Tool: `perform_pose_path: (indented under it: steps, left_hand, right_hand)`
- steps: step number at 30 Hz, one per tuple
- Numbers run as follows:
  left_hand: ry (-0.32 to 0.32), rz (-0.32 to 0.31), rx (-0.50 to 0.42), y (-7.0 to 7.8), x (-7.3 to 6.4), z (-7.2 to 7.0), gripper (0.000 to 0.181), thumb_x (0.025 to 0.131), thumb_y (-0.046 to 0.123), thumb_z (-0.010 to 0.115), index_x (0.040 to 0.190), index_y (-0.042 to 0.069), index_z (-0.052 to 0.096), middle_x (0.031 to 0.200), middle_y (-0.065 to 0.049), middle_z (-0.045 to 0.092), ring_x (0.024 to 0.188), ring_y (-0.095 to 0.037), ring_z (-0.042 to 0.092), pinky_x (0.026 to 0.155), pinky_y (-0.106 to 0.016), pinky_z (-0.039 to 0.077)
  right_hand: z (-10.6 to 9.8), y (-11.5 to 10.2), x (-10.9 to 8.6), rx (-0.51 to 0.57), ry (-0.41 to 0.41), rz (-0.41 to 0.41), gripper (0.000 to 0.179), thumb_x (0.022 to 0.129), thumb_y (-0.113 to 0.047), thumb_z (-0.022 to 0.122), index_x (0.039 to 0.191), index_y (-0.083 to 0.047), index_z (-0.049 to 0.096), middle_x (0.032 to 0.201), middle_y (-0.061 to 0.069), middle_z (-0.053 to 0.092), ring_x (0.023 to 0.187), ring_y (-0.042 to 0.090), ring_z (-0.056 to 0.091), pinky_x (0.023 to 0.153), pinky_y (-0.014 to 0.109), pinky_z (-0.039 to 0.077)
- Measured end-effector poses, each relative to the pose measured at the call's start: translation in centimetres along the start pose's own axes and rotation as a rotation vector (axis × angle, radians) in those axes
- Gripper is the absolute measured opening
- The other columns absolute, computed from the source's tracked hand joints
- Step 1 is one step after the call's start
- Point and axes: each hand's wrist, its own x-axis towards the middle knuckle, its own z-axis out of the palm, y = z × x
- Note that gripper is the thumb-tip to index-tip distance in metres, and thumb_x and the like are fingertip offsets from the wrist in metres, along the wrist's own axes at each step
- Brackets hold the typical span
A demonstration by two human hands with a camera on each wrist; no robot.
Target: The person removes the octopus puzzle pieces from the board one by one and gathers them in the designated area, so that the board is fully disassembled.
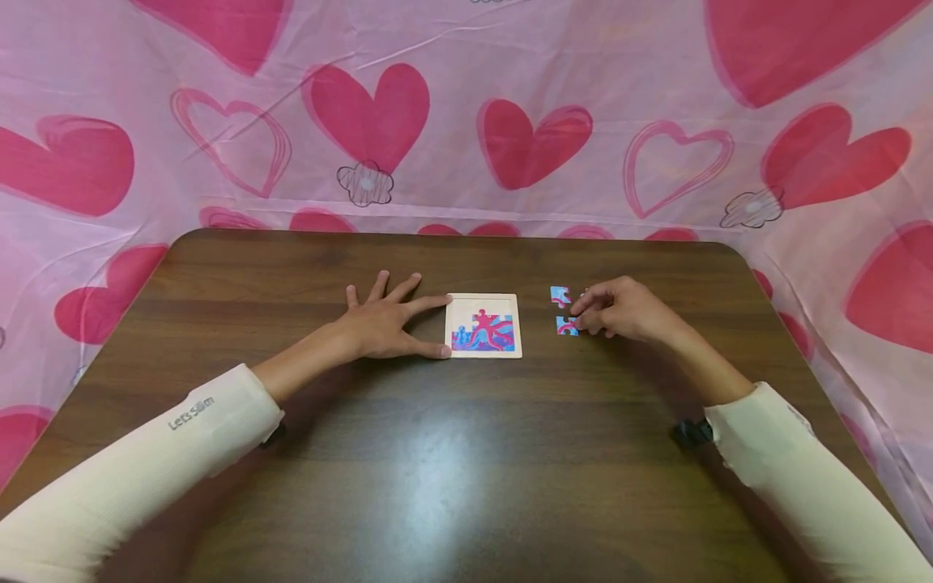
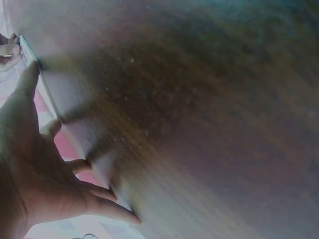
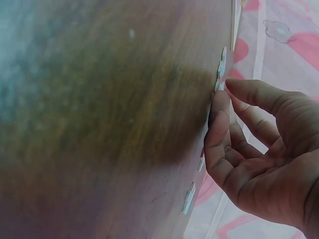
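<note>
Nearest: bare stretch of brown wooden surface [image 1: 328,502], pale sleeves [image 1: 168,453] reaching in from both sides.

Farther, mid-surface: small puzzle frame [image 1: 518,328], lying flat. Joined pieces [image 1: 483,334] in red and blue fill its near part; far strip and far-left corner show bare backing. Judged by eye, past halfway; what remains is that bare area and the loose pieces.

Left hand [image 1: 379,326] at the frame's left side: fingers straight and spread wide, palm side down, thumb touching the near-left corner, index finger the far-left; grasps nothing.

Right of frame, well apart from it: near loose piece [image 1: 564,325], with right hand [image 1: 627,309] just beside. Fingers curled, thumb close to fingertips; whether they pinch a piece, cannot tell.

Slightly farther: far loose piece [image 1: 559,295], flat. More piece edges show past the fingers in the right wrist view; count uncertain.

Farthest: pink heart-print cloth [image 1: 452,81].
</note>
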Motion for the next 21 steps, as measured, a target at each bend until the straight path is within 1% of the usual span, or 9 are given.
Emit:
perform_pose_path:
  steps: [8, 11, 17, 21]
  left_hand:
    - [-0.007, -0.002, -0.005, -0.06, -0.05, -0.05, 0.099, 0.089, 0.093, 0.067, 0.174, 0.061, 0.028, 0.194, -0.004, 0.002, 0.174, -0.057, -0.016, 0.123, -0.094, -0.012]
    - [-0.006, 0.001, -0.006, -0.04, -0.01, -0.03, 0.099, 0.089, 0.093, 0.067, 0.174, 0.061, 0.028, 0.194, -0.004, 0.002, 0.174, -0.057, -0.016, 0.123, -0.095, -0.012]
    - [-0.007, 0.000, -0.006, 0.08, 0.00, -0.10, 0.098, 0.089, 0.092, 0.068, 0.173, 0.061, 0.029, 0.194, -0.004, 0.002, 0.174, -0.057, -0.016, 0.123, -0.095, -0.012]
    - [-0.006, -0.002, -0.003, 0.19, -0.03, -0.20, 0.098, 0.089, 0.092, 0.068, 0.174, 0.061, 0.029, 0.194, -0.004, 0.002, 0.174, -0.057, -0.016, 0.123, -0.095, -0.012]
  right_hand:
    - [0.39, -0.04, -0.07, -0.037, 0.021, -0.035, 0.016, 0.101, -0.009, 0.075, 0.113, -0.008, 0.087, 0.092, 0.005, 0.080, 0.085, 0.018, 0.067, 0.069, 0.028, 0.058]
    - [0.36, -0.06, 0.10, -0.044, 0.025, -0.029, 0.015, 0.102, -0.008, 0.075, 0.110, -0.010, 0.088, 0.090, 0.003, 0.079, 0.085, 0.019, 0.067, 0.070, 0.028, 0.058]
    - [0.13, -0.11, 0.38, -0.059, 0.016, -0.023, 0.013, 0.104, -0.011, 0.077, 0.110, -0.011, 0.089, 0.092, 0.003, 0.082, 0.086, 0.021, 0.067, 0.071, 0.028, 0.059]
    - [0.01, -0.26, 0.33, -0.053, 0.021, -0.026, 0.013, 0.104, -0.013, 0.078, 0.110, -0.012, 0.089, 0.091, 0.003, 0.080, 0.087, 0.021, 0.067, 0.071, 0.028, 0.059]
